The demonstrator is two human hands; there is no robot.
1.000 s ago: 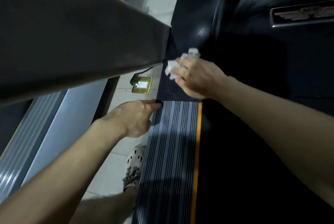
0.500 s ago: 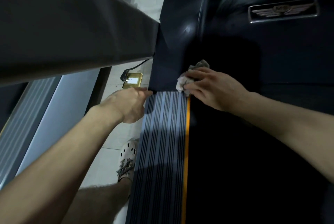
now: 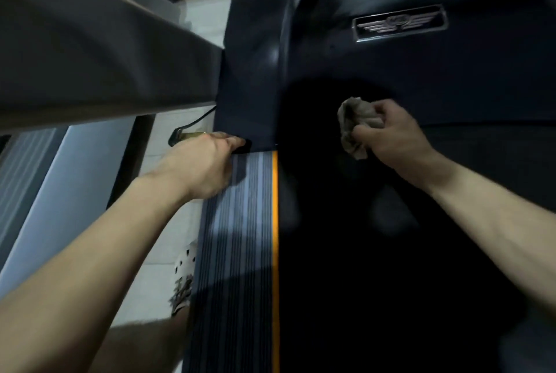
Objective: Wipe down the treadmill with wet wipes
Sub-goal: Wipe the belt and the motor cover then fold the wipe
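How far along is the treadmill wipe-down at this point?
Done: hard to tell; no surface shows a clear wet trace, though the wipe is crumpled and looks greyish, suggesting use. In hand: the right hand grips it at the lower edge of the dark front cover, while the left hand rests on the ribbed side rail. Left: likely the belt and rail.

The dark belt (image 3: 346, 252) lies open; the motor cover (image 3: 391, 71) blocks ahead, a grey beam (image 3: 90, 56) overhangs left.

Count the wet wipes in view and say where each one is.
1. A crumpled wet wipe is gripped in the right hand, over the front of the treadmill belt by the motor cover. Others may be hidden inside the hand.
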